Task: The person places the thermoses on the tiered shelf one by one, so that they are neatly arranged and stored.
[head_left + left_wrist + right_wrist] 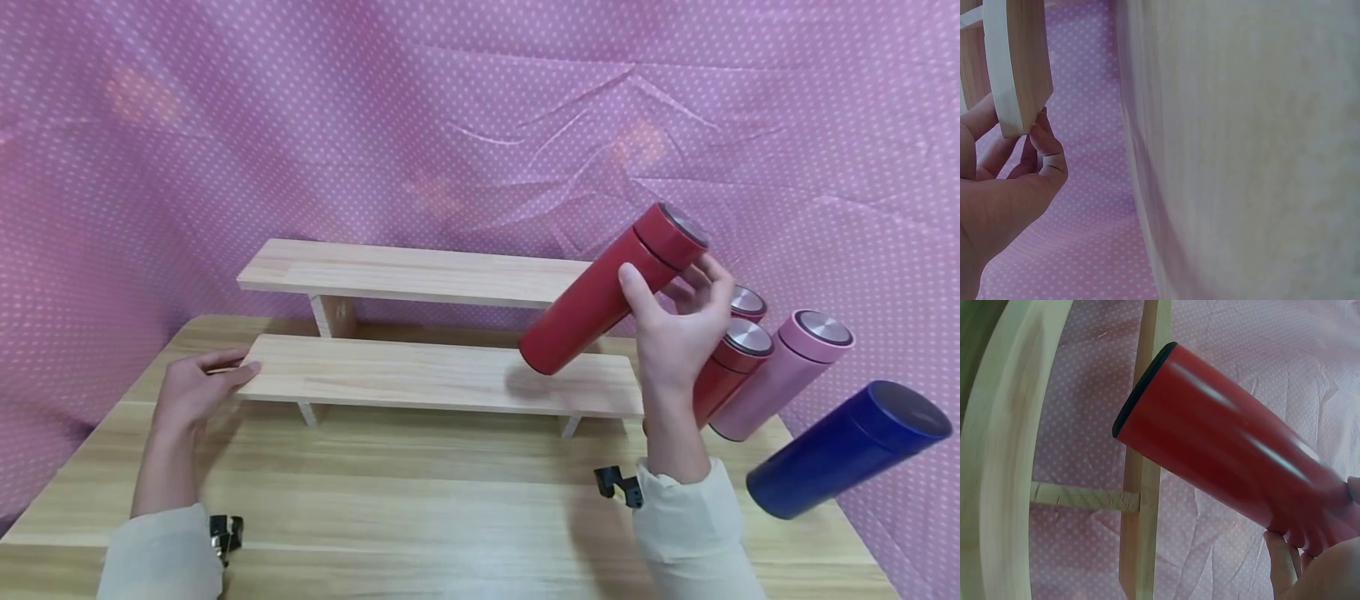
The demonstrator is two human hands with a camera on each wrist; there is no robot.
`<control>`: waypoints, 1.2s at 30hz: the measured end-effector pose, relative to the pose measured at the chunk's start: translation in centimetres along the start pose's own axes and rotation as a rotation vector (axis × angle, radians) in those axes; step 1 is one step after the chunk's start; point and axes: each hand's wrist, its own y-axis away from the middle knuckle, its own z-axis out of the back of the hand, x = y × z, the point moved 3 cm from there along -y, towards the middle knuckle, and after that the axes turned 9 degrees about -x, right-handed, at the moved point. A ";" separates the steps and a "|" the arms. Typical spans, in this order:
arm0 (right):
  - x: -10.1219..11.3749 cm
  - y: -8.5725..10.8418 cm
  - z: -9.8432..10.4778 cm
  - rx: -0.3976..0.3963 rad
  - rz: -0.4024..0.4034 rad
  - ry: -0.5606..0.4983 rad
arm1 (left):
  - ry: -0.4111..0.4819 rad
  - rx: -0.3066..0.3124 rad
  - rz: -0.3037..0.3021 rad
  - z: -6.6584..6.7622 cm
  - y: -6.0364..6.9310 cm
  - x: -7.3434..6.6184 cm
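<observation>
My right hand [678, 333] grips a red thermos bottle [592, 300] near its lidded end, thumb on the near side. The bottle is tilted, its base pointing down and left over the right part of the lower wooden shelf [420, 375]. In the right wrist view, the bottle's dark base [1144, 390] looks clear of the shelf boards. At the lower shelf's left end, my left hand [191, 387] pinches the board; the left wrist view shows the fingers curled at the board end [1016, 69]. Behind it stands the upper shelf [420, 271].
On the right of the wooden table [420, 500] stand another red bottle [723, 379], a partly hidden one [748, 302], a pink bottle [783, 375] and a blue bottle [847, 450]. A pink dotted cloth [480, 125] hangs behind the table.
</observation>
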 end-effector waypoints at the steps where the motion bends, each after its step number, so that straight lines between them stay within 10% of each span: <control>1: 0.0 0.0 -0.2 -0.004 0.000 -0.009 | 0.002 0.001 0.002 0.0 0.0 0.0; 36: 0.2 -0.6 -7.3 0.123 -0.116 -0.192 | -0.002 0.007 -0.008 -0.4 0.6 0.0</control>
